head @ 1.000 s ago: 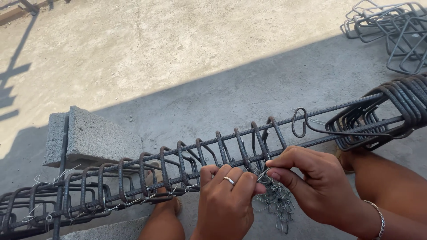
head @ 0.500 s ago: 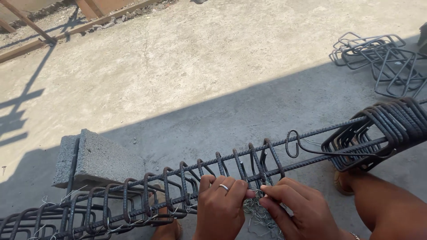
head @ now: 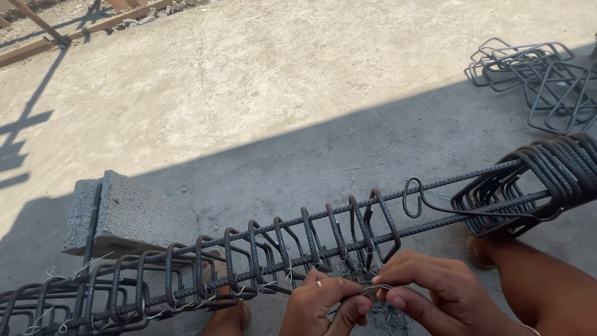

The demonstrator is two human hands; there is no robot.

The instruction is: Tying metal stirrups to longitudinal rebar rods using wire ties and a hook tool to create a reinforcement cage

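A rebar cage [head: 261, 261] of long bars and square stirrups runs from lower left to right. My left hand [head: 323, 305], with a ring on one finger, and my right hand [head: 435, 295] meet at the cage's near bar. Both pinch a thin piece of tie wire [head: 373, 289] between their fingertips. A small bundle of tie wires [head: 388, 320] hangs just below the hands. A hook tool [head: 413, 198] hangs on the upper bar. A bunch of loose stirrups [head: 535, 180] sits stacked on the bars at the right.
A grey concrete block [head: 134, 214] props the cage at the left. More bent stirrups [head: 538, 74] lie on the concrete floor at upper right. Wooden planks [head: 74, 31] lie at the far top left. My feet [head: 227, 317] rest under the cage.
The view has tilted up, so the hands sit lower in the picture. The hands have drawn closer together on the wire at the same spot on the cage.
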